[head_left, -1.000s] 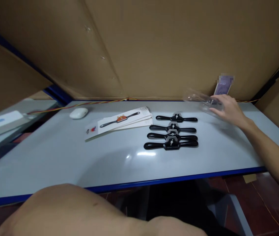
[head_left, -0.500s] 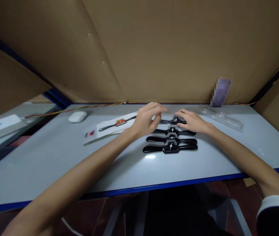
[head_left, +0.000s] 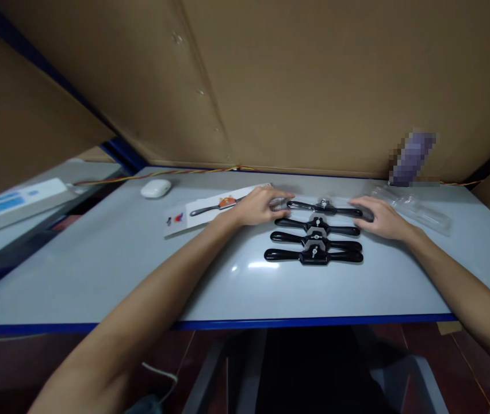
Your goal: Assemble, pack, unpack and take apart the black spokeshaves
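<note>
Several black spokeshaves lie in a stack of rows on the table, handles pointing left and right. The farthest spokeshave (head_left: pixel 325 208) sits in or under a clear plastic blister shell (head_left: pixel 278 204); which one, I cannot tell. My left hand (head_left: pixel 260 206) has its thumb and fingers closed around the shell's left end. At the right end, my right hand (head_left: pixel 381 217) grips it likewise. Nearer me are a second spokeshave (head_left: pixel 317 225), a third (head_left: pixel 316 239) and the closest one (head_left: pixel 314 255), each with a grey blade plate and a pale screw.
A white printed card (head_left: pixel 204 211) picturing a spokeshave lies left, partly behind my left hand. Beyond it sits a white rounded case (head_left: pixel 156 188). Another clear plastic shell (head_left: pixel 428 218) and a blurred purple object (head_left: pixel 413 160) are at right. A cardboard wall (head_left: pixel 314 86) closes the back.
My hands have moved apart to opposite ends of the farthest spokeshave, which now shows between them. My left hand has come down and my right hand has shifted right. The view has shifted slightly.
</note>
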A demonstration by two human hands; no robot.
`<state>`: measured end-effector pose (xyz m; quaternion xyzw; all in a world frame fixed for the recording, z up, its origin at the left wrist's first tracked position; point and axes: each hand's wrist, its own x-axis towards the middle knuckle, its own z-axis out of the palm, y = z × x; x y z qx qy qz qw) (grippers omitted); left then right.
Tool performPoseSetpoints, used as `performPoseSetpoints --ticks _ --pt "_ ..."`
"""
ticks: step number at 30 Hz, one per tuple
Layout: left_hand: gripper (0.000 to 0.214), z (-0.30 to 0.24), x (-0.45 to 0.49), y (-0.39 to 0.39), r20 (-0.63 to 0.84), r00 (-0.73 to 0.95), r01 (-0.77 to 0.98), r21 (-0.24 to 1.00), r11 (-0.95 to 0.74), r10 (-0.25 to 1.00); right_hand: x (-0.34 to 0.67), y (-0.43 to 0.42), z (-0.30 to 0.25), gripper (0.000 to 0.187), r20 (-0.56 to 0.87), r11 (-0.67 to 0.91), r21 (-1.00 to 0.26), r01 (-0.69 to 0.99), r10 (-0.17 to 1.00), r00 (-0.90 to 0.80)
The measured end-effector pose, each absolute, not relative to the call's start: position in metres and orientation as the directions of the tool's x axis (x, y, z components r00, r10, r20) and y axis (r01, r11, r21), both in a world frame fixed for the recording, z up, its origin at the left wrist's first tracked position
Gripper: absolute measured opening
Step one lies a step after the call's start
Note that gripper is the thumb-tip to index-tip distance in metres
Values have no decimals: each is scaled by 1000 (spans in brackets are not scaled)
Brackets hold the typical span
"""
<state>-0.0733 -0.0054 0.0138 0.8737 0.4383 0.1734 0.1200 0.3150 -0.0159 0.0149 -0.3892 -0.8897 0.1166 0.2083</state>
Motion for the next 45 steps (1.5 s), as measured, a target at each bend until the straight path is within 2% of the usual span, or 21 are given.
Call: performPoseSetpoints --ticks 4,7,10,15,21,27,30,32,36,39,42,45 --pt "59 10 -73 -5 216 526 715 412 -565 823 318 -13 16 59 265 661 -412 627 745 -612" --pt "59 9 -73 -4 219 521 718 409 -562 825 318 -9 10 51 303 655 -388 648 755 -582" --pt "60 7 -74 -4 221 528 743 347 -572 820 317 -3 3 41 367 683 -303 664 727 -580" --pt "59 1 -73 -1 252 526 751 310 -583 812 315 3 -2 41 409 707 -161 688 683 -605" --pt "44 -1 -68 1 293 507 780 244 -576 810 316 4 0 43 388 697 -112 708 687 -615" --pt "40 12 -62 -2 209 497 847 93 -523 842 311 8 -3 51 430 711 -155 686 673 -601" --pt "42 14 -60 -2 222 479 860 73 -504 849 310 10 -3 51 453 701 -221 678 689 -565" --pt "43 12 -59 -2 269 452 864 106 -492 851 310 9 -3 49 472 684 -313 659 714 -517" --pt "41 5 -60 -1 414 375 820 268 -505 830 307 4 0 47 453 588 -589 554 808 -375" --pt "37 1 -60 -1 480 263 770 418 -482 837 304 2 2 53 371 455 -792 407 888 -271" --pt "34 -2 -58 -1 504 167 703 542 -460 848 301 3 3 59 274 329 -898 292 938 -214" --pt "41 -4 -53 -1 501 163 642 600 -477 850 299 7 3 58 189 226 -944 240 967 -169"
